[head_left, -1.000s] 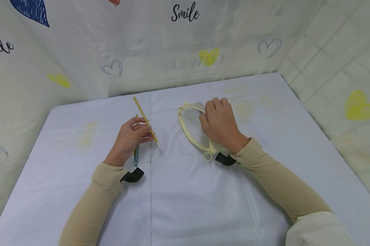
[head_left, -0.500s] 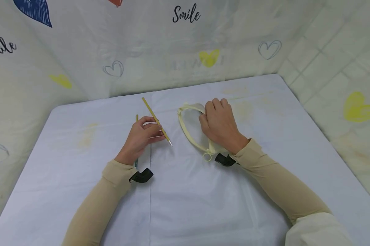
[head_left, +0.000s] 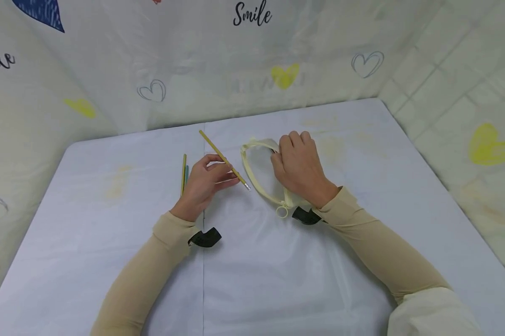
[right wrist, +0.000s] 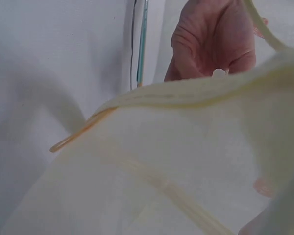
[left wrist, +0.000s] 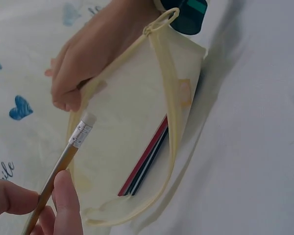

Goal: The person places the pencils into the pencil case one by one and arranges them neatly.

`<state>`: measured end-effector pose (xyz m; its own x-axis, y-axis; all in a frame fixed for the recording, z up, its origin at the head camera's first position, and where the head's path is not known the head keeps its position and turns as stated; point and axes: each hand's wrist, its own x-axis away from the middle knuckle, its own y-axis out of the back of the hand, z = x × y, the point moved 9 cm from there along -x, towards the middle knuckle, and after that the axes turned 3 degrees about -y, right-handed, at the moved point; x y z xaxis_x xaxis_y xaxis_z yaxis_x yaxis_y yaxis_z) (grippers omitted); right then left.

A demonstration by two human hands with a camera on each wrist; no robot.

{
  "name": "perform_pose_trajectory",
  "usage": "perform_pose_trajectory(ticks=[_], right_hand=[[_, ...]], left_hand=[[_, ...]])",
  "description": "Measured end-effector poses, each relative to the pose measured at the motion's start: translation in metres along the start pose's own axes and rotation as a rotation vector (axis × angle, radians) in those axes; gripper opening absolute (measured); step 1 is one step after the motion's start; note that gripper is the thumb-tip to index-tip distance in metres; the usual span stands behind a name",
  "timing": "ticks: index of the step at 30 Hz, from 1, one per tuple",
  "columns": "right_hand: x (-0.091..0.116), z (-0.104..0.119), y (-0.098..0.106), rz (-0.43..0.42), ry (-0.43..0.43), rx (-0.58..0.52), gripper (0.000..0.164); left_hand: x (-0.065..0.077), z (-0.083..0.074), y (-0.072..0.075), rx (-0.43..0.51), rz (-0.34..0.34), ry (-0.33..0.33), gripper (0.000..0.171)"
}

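My left hand (head_left: pixel 206 184) pinches a yellow pencil (head_left: pixel 219 153) between thumb and fingers, its white eraser end pointing toward the pouch. In the left wrist view the eraser and metal band of this pencil (left wrist: pixel 59 166) appear in front of the pouch's opening. The pale cream zip pouch (head_left: pixel 252 175) stands with its mouth spread wide, a ring pull at the near end. My right hand (head_left: pixel 299 165) grips its far rim. Inside the pouch lie a red pencil (left wrist: pixel 142 159) and dark striped pencils (left wrist: pixel 149 161). The right fingertips are partly hidden by the pouch's edge.
Behind my left hand, a yellow pencil (head_left: pixel 183 175) and a blue-green pencil (head_left: pixel 187 173) lie on the white-covered table (head_left: pixel 252 280). A printed sheet (head_left: pixel 193 60) hangs along the table's back edge.
My left hand has moved right with the yellow pencil, closer to the pouch, uncovering more of the pencils on the table. My right hand and the pouch have stayed nearly still.
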<state>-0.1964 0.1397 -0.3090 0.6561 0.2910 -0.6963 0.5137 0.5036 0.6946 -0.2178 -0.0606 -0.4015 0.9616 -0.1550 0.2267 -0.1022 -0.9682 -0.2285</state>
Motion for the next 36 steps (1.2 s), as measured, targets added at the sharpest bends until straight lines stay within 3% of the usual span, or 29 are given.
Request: perform_pose_trajectory(ticks=[11, 23, 36], right_hand=[[-0.001, -0.004, 0.001, 0.008, -0.023, -0.003, 0.025], [-0.002, -0.003, 0.002, 0.016, -0.03, 0.016, 0.025], [-0.001, -0.002, 0.001, 0.018, -0.03, 0.022, 0.025]], left_hand=[[-0.002, 0.005, -0.024, 0.035, 0.035, -0.008, 0.025], [-0.003, 0.024, -0.046, 0.016, 0.049, 0.051, 0.032], [-0.001, 0.031, -0.067, 0.086, 0.096, 0.029, 0.032]])
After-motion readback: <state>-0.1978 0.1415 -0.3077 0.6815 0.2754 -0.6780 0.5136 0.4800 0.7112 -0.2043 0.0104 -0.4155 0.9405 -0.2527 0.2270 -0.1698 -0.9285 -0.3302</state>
